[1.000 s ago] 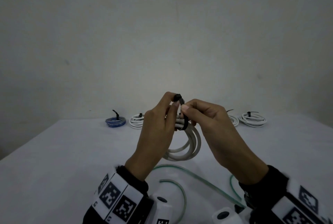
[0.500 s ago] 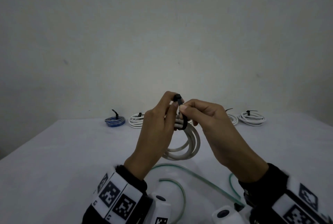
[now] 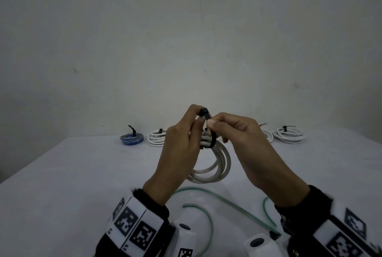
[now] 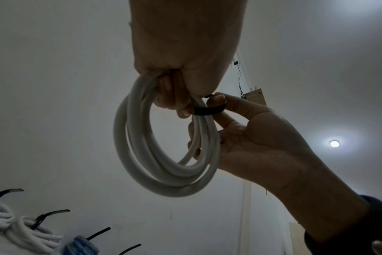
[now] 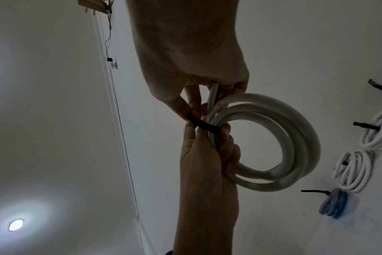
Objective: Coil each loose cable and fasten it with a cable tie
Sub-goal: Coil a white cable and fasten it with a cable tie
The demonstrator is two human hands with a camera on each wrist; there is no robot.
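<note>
I hold a white cable coil upright above the table, a black cable tie looped round its top. My left hand grips the coil's top and the tie's head between thumb and fingers. My right hand pinches the tie's strap just beside the head. In the left wrist view the tie forms a loose band round the coil, with a right-hand finger inside it. In the right wrist view the tie crosses the strands of the coil between both hands.
A loose green cable lies on the white table under my wrists. Along the far edge lie tied coils: a blue one, a white one and two more white ones at the right.
Almost nothing has moved. Both hands stay on the coil and tie at the same height, with only a slight shift of the right fingertips along the strap.
</note>
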